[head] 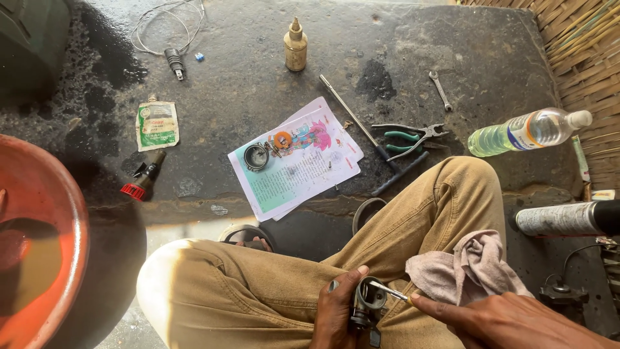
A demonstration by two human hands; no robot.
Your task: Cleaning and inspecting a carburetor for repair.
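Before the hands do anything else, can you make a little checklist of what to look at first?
1. Left hand grips the metal part firmly: ok.
2. Right hand has the thin tool pointed into the part's opening: ok.
3. Tool tip seated inside: cannot tell, too small.
4. Rag within reach on the knee: ok.
5. Small parts kept together on the paper sheets: ok.
6. Pliers and bottle lie clear of the hands: ok.
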